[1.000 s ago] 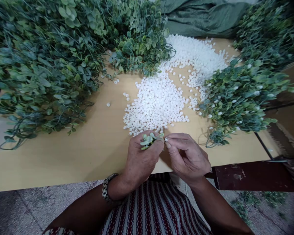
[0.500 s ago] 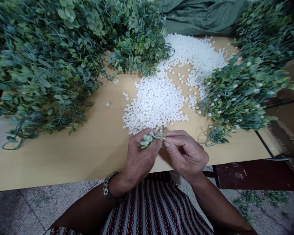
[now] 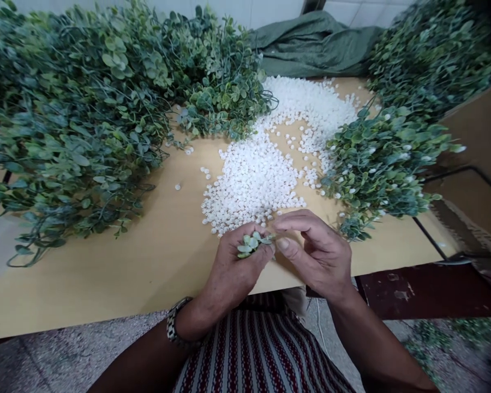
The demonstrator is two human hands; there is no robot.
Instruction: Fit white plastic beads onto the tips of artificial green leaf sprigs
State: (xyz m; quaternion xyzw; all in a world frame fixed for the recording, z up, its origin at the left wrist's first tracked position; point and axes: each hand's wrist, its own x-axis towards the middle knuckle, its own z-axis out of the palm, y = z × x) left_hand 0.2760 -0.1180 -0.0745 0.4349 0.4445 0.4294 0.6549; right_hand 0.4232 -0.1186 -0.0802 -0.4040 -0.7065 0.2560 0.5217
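Note:
My left hand [image 3: 237, 262] is closed around a sprig of artificial leaves [image 3: 251, 244], pinched between thumb and fingers near the table's front edge. The pale green leaves stick out above the fist, and the stem is mostly hidden inside it. Close beside the sprig's tip is my right hand [image 3: 319, 254], its thumb and index finger apart with no bead visible between them. Just beyond both hands lies a heap of small white beads [image 3: 256, 183].
Artificial greenery [image 3: 77, 125] is piled high on the left. To the right rests a leafy bunch with white tips [image 3: 387, 164], beside a brown carton [image 3: 474, 131]. Green cloth [image 3: 319, 43] lies at the back of the table [image 3: 147, 278]. Several loose beads are scattered about.
My right thumb and index finger have parted; the small white bead that showed between them is no longer visible. The camera view has tilted up slightly. My left hand still grips the sprig.

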